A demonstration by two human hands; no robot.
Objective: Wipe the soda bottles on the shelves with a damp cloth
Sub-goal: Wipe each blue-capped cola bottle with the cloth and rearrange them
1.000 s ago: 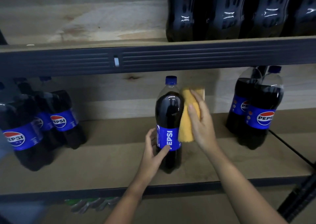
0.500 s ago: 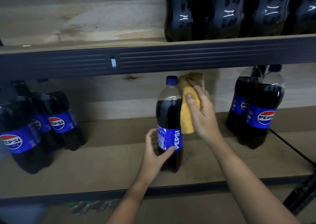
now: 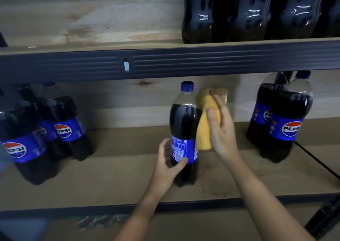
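One bottle is standing alone mid-shelf, apart from the side clusters, likely for access. Left hand is gripping its label, fingers curled round, probably steadying it. Right hand is pressing the cloth to its right flank, fingers closed over the fold.

Dim; glare on upper bottles; edges blurred, bowed by wide lens.
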